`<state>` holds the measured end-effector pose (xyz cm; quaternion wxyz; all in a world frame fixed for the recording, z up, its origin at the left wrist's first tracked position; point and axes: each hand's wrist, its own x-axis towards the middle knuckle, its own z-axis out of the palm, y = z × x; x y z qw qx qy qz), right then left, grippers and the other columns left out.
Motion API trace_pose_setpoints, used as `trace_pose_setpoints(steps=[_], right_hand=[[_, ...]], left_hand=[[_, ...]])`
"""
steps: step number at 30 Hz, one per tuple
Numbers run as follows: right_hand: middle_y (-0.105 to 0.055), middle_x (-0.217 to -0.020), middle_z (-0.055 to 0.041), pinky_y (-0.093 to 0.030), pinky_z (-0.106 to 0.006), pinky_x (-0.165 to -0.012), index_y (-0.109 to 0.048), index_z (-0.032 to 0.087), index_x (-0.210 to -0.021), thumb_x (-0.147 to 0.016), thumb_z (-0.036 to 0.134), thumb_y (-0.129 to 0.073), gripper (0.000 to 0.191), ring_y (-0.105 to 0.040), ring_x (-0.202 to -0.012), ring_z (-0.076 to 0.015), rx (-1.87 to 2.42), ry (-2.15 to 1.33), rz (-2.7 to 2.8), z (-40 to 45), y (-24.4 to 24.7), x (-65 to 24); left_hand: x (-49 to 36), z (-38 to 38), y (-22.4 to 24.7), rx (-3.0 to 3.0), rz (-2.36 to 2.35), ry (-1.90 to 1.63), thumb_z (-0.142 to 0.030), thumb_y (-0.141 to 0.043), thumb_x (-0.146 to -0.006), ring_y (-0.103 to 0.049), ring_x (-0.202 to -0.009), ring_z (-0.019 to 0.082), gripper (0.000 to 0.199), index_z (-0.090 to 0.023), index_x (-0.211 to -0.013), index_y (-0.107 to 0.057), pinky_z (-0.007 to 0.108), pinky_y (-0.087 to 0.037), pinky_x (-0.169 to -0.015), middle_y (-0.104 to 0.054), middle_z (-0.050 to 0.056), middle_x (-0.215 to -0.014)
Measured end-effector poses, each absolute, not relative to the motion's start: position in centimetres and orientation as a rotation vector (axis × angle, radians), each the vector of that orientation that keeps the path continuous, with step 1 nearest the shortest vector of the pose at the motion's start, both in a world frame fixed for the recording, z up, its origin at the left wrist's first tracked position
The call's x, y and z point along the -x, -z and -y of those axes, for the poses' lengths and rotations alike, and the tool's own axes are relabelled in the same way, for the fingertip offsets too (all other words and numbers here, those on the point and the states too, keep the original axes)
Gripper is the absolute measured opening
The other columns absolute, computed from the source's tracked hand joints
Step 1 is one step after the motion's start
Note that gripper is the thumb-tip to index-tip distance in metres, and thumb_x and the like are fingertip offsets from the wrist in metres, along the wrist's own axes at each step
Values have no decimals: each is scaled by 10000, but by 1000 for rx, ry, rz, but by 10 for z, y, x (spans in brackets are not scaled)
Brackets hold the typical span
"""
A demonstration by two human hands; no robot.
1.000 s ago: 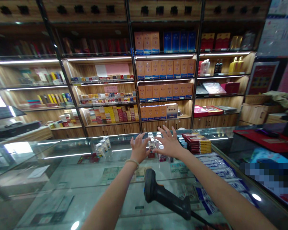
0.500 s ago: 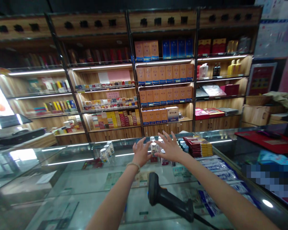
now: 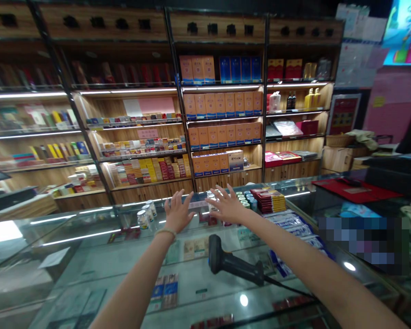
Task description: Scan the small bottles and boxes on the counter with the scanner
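My left hand (image 3: 178,214) is over the glass counter (image 3: 123,269) with its fingers spread, holding nothing. To its left stand small white bottles or cans (image 3: 143,219) in a short row. My right hand (image 3: 229,208) reaches out with spread fingers beside a white-lidded container (image 3: 211,201), partly hidden behind the fingers; whether they touch it I cannot tell. Green and blue-grey small cans (image 3: 250,202) stand just right of this hand. Nearer to me, between my forearms, a black barcode scanner (image 3: 231,262) lies on the glass with its cable running right.
Stacked red and yellow packs (image 3: 269,200) and blue-white packets (image 3: 291,226) lie right of my right hand. A red mat (image 3: 356,189) is further right. Shelves with orange boxes (image 3: 222,135) rise behind the counter. Flat packs (image 3: 165,290) show under the glass.
My hands have moved apart, the left one going leftward away from the white-lidded container that stood between them. The view has turned to the right.
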<state>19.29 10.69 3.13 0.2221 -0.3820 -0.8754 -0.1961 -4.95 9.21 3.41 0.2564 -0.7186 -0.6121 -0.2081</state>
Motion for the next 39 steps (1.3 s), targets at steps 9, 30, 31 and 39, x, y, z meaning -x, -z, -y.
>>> trace_pose_setpoints(steps=[9,30,31,39], right_hand=[[-301,-1636,-87,-17,-622,-1203,-419,310,-1503,-997,597,-371,584,-165,-1524,-308,1034,494,2441,-91,-50,-128],[-272,-1641,-128,-69,-643,-1187,-263,285,-1573,-931,591,-504,751,-167,-1517,-345,1124,180,2390,-84,-33,51],[-273,-1639,-130,-96,-643,-1182,-247,287,-1577,-933,579,-504,753,-179,-1513,-348,1162,152,2363,-84,-28,58],[-250,-1645,-132,-189,-628,-1148,-377,317,-1520,-949,521,-478,615,-182,-1516,-341,1381,13,2209,-93,22,97]], left_hand=[[114,-62,-51,1820,1661,634,-306,-688,-814,-317,-1453,315,666,-295,-1448,-485,562,-108,-1202,-385,145,-1557],[245,-22,-35,1588,1926,660,-305,-664,-834,-345,-1416,341,664,-294,-1466,-461,568,-218,-1161,-369,154,-1545],[243,-26,-29,1582,1953,695,-301,-643,-847,-349,-1413,335,651,-280,-1470,-455,566,-227,-1158,-379,162,-1537],[247,-47,18,1515,2035,842,-313,-562,-900,-362,-1398,313,476,-260,-1373,-563,580,-243,-1146,-416,154,-1508]])
